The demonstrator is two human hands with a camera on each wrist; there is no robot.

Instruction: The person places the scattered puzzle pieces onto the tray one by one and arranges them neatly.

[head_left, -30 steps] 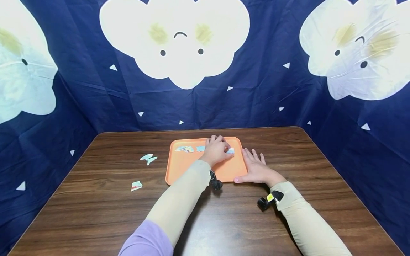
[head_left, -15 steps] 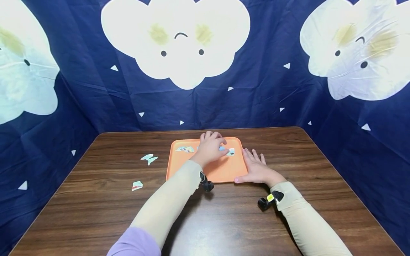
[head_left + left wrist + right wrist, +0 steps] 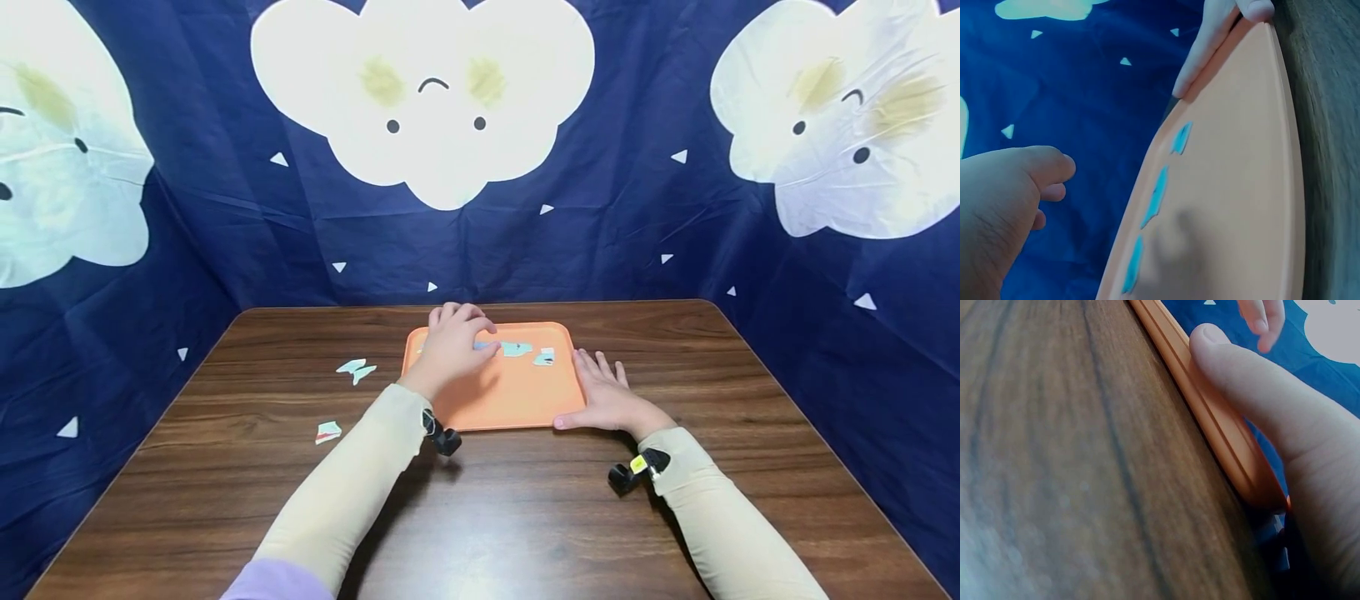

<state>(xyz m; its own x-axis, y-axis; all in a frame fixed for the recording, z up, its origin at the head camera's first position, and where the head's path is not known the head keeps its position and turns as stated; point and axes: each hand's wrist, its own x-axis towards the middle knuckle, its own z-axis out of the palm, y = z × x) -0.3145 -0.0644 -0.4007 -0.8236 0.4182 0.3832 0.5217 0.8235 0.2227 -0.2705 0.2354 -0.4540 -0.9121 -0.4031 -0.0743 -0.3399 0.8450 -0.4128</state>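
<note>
My left hand (image 3: 452, 346) hovers over the left part of the orange tray (image 3: 525, 396), fingers loosely bent. Nothing shows between its thumb and fingers in the left wrist view. Below and beside it, small pale-blue printed pieces lie in a row along the tray's far side: one (image 3: 516, 349) right of the hand, another (image 3: 544, 357) farther right; the hand hides part of the row. At the tray's right edge rests my right hand (image 3: 607, 400), fingers straight along the side. Its thumb (image 3: 1247, 378) touches the tray's near rim in the right wrist view.
Left of the tray, two pale pieces (image 3: 356, 370) lie close together on the wooden table (image 3: 495, 517). Nearer to me is another piece with a red mark (image 3: 327, 432). A dark blue cloth (image 3: 480, 250) with cloud prints hangs behind the table.
My left hand has moved left across the tray, uncovering pieces toward the right and covering the left end of the row. The right hand stays at the tray's edge.
</note>
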